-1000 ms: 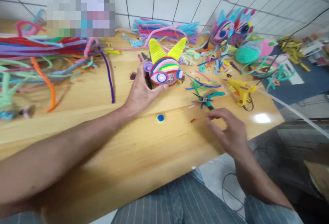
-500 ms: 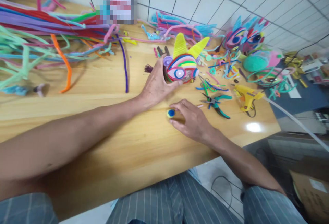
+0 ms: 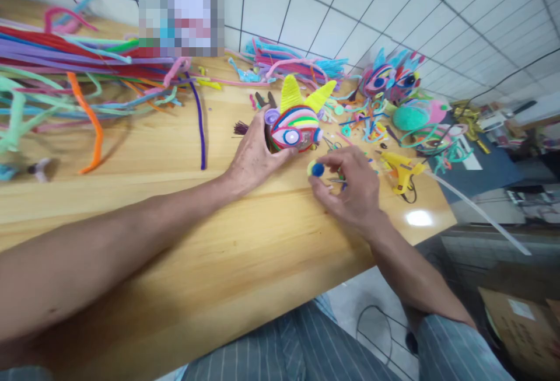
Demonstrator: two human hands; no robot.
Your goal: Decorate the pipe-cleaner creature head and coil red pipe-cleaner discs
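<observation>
Around the left side of a striped, colourful mask-like figure (image 3: 301, 119) with two yellow horns, my left hand (image 3: 255, 154) is wrapped, its thumb along the lower edge. The figure shows a white and pink eye ringed in blue. Between the thumb and index finger of my right hand (image 3: 347, 185) is a small round piece (image 3: 316, 168), blue with a pale yellow rim. That piece is just below and right of the figure, apart from it. Pliers lie behind my right hand, mostly hidden.
A yellow glue gun (image 3: 401, 170) lies on the wooden table (image 3: 210, 252) at the right. Bundles of fuzzy stems (image 3: 83, 54) fill the back left; a purple stem (image 3: 200, 127) lies nearer. More decorated figures (image 3: 380, 79) and scattered stem scraps are at the back right.
My right hand has moved right and up with the small round piece, now covering the pliers. My left hand still holds the figure. The whole view has shifted slightly.
</observation>
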